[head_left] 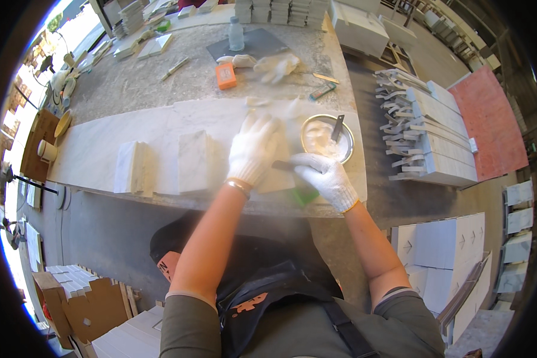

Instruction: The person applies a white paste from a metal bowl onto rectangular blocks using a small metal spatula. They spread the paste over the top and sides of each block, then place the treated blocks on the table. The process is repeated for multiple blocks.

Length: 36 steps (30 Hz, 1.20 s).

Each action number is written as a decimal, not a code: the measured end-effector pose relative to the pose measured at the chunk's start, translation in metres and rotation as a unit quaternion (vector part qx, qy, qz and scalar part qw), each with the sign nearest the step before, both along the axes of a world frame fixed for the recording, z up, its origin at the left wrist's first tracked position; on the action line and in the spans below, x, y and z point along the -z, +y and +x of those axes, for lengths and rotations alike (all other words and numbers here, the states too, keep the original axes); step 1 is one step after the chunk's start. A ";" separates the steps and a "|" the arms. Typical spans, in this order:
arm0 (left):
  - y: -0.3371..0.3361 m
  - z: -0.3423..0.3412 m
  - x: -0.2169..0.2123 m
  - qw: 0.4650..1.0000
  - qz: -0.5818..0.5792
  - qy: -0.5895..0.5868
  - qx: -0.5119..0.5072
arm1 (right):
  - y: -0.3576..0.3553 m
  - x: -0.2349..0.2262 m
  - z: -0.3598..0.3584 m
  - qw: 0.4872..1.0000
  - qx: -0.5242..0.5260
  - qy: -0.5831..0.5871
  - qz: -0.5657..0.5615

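My left hand [253, 150], in a white knit glove, lies with fingers stretched out over a pale marble tile [278, 178] on the bench. My right hand [327, 180], gloved too, is closed on a dark flat scraper [282, 166] that points left toward the tile. Just beyond the right hand is a round tin [352, 143] of white paste [320, 138], with a dark-handled putty knife [338, 127] standing in it. Left of my hands are two stacks of marble tiles, a nearer stack [194, 161] and a farther stack [129, 167]. A green object [306, 194] sits below my right wrist.
Farther up the bench lie an orange box [225, 76], spare gloves [277, 67], a clear bottle [235, 34] on a dark slab [262, 48], and a small teal item [323, 90]. Strapped slabs [441, 131] stand right of the bench; cartons [441, 244] are at lower right.
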<state>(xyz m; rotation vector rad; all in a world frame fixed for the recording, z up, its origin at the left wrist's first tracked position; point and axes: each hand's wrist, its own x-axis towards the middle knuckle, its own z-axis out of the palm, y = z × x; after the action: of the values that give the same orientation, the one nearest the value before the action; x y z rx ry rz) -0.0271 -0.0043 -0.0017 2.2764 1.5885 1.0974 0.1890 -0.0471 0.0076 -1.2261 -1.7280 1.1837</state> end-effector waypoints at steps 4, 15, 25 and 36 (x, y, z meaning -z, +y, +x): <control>0.001 0.001 0.001 0.999 0.045 -0.002 -0.007 | -0.002 -0.009 -0.003 1.000 -0.005 0.000 -0.009; -0.002 0.000 -0.004 1.000 -0.020 -0.001 -0.001 | -0.025 -0.013 -0.003 0.999 0.030 -0.040 0.004; 0.000 -0.001 -0.002 1.000 -0.018 -0.002 0.000 | -0.039 -0.014 0.006 0.994 0.032 -0.077 0.077; -0.001 0.001 -0.005 1.000 -0.024 0.003 -0.002 | -0.025 -0.011 -0.005 0.996 0.012 -0.065 0.052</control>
<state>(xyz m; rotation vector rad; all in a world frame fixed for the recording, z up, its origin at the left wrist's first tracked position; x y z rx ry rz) -0.0262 -0.0058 0.0030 2.2485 1.6053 1.0447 0.1836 -0.0718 0.0187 -1.2808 -1.8399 1.0066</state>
